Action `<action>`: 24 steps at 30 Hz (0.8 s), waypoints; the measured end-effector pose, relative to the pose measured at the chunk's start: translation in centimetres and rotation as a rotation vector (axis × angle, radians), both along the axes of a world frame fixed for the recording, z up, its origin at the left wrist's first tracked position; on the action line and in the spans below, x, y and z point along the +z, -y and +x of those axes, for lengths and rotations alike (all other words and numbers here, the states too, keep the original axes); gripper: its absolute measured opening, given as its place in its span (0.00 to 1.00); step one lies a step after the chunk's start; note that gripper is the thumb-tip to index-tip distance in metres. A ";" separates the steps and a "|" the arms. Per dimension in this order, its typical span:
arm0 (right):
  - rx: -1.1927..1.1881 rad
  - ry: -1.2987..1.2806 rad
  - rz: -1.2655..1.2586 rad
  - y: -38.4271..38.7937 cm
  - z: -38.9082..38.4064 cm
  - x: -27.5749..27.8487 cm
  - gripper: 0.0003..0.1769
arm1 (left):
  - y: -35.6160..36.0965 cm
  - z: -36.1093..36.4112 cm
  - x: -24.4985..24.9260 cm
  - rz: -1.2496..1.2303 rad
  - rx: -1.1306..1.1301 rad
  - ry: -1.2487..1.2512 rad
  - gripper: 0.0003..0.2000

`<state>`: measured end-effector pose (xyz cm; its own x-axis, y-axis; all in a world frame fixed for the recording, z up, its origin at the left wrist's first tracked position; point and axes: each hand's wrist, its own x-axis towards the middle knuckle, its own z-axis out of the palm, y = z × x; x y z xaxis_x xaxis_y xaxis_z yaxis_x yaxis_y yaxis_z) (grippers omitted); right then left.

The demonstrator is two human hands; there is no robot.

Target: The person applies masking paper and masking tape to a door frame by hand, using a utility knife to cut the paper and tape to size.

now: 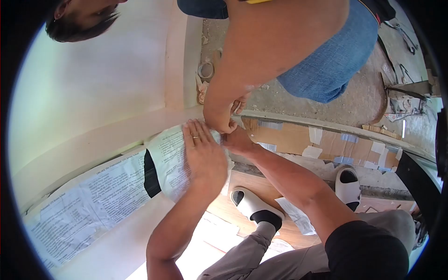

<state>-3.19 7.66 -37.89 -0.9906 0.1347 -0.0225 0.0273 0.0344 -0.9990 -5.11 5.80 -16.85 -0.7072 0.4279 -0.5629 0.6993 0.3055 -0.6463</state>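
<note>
Left hand (204,151) lies flat, fingers together, on the newspaper (170,161). Right hand (238,141) is at the newspaper's right edge; its grip cannot be told. A co-worker's hand (218,119) is just above that edge.

Bright daylight, soft shadows, sharp centre, strong fisheye bending with dark corners.
</note>
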 end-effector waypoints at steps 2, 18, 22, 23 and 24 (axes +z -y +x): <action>0.014 0.062 0.107 0.3 0.1 -0.9 0.28 | 2.0 -1.3 -0.3 0.121 -0.085 -0.028 0.36; 0.172 0.162 0.513 2.1 -0.8 -3.3 0.26 | 2.0 -2.6 2.3 0.351 0.053 0.104 0.32; 0.108 0.164 0.370 2.6 -0.1 -2.7 0.28 | 2.1 -2.7 2.2 0.363 0.033 0.088 0.31; 0.109 0.165 0.368 2.7 0.1 -2.4 0.28 | 2.0 -2.7 2.4 0.348 0.045 0.097 0.31; 0.055 0.143 0.284 2.8 0.3 -2.2 0.27 | 1.9 -2.7 2.4 0.335 0.057 0.106 0.31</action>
